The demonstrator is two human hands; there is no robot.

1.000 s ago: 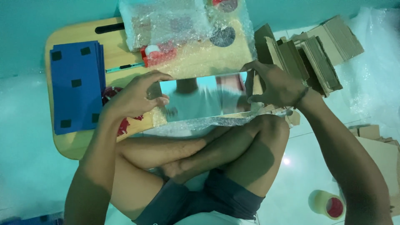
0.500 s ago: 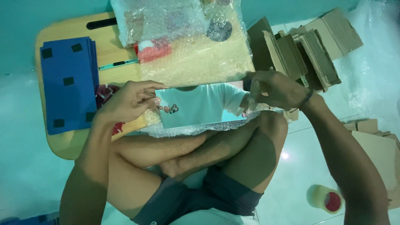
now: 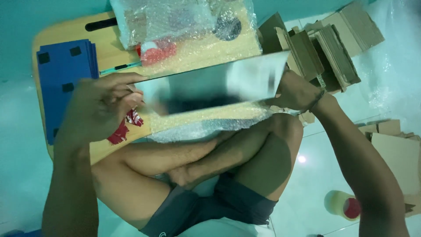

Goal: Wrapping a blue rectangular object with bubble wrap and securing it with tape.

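A: What lies at the far left?

B: A stack of blue sheets (image 3: pixel 66 83) on the wooden table (image 3: pixel 101 149). Next to it the left hand (image 3: pixel 103 109) closes its fingers on the left edge of a mirror (image 3: pixel 215 85).

A: Where is the mirror?

B: It is tilted above the table, over bubble wrap (image 3: pixel 210 127), between both hands. Its picture is blurred.

A: And the right hand (image 3: pixel 296 92)?

B: It grips the right edge from behind; only part of it shows. Right of it stand cardboard pieces (image 3: pixel 329 48), and a tape roll (image 3: pixel 344 205) lies on the floor.
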